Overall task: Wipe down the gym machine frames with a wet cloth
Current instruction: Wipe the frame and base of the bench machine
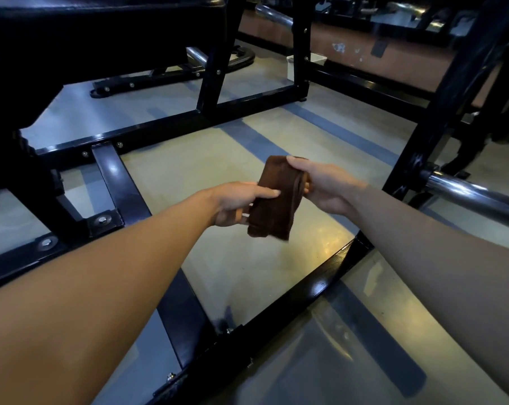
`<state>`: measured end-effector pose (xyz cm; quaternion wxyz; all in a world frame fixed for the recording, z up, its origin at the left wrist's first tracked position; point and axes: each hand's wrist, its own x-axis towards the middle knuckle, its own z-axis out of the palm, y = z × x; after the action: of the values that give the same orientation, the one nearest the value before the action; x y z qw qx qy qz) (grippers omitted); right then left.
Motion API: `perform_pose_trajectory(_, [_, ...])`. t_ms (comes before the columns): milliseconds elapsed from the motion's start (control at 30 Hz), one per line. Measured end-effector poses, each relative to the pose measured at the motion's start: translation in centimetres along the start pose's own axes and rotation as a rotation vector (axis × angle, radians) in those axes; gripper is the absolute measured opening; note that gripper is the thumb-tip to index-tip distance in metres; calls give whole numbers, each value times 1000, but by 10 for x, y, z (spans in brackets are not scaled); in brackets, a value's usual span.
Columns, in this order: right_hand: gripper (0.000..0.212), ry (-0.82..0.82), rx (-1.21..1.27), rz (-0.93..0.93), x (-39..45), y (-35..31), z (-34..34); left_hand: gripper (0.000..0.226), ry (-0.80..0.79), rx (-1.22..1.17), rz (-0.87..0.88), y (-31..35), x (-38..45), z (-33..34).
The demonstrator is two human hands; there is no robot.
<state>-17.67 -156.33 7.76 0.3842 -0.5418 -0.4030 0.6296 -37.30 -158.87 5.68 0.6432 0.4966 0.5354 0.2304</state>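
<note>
Two bare forearms enter from the lower frame edge. No sleeve, glove, watch or ring shows on either. The left hand (241, 203) and right hand (326, 185) are uncovered, with short, unpainted nails on the visible fingers.

Two hands (241, 201) (324, 185), one brown cloth (272, 197) (folded) — and two chrome bars (475, 197) (273, 16).
</note>
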Motion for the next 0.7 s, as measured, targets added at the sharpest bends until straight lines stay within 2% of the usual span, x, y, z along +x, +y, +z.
perform_pose_trajectory(133, [49, -59, -56, 207, -10, 12, 5, 30, 92, -130, 54, 3, 7, 7])
perform_pose_trajectory(200, [36, -33, -93, 206, -10, 17, 8, 32, 111, -95, 33, 1, 9, 9])
perform_pose_trajectory(300, [14, 93, -93, 102, -5, 20, 10, 34, 144, -59, -32, -3, 12, 8])
perform_pose_trajectory(433, [18, 179, -166, -81, 2, 27, 18, 31, 171, -92, -44, 1, 13, 9])
perform_pose_trajectory(533, [22, 268, -357, -274, 7, 32, 25, 27, 274, -110, -28, 5, 12, 12])
perform_pose_trajectory(600, [24, 256, -488, -355, 1, 31, 30, 29, 307, -107, -2, 8, 12, 10])
perform_pose_trajectory(700, [27, 141, -583, -392, -9, 28, 34, 22, 225, -253, 33, 11, 8, 6])
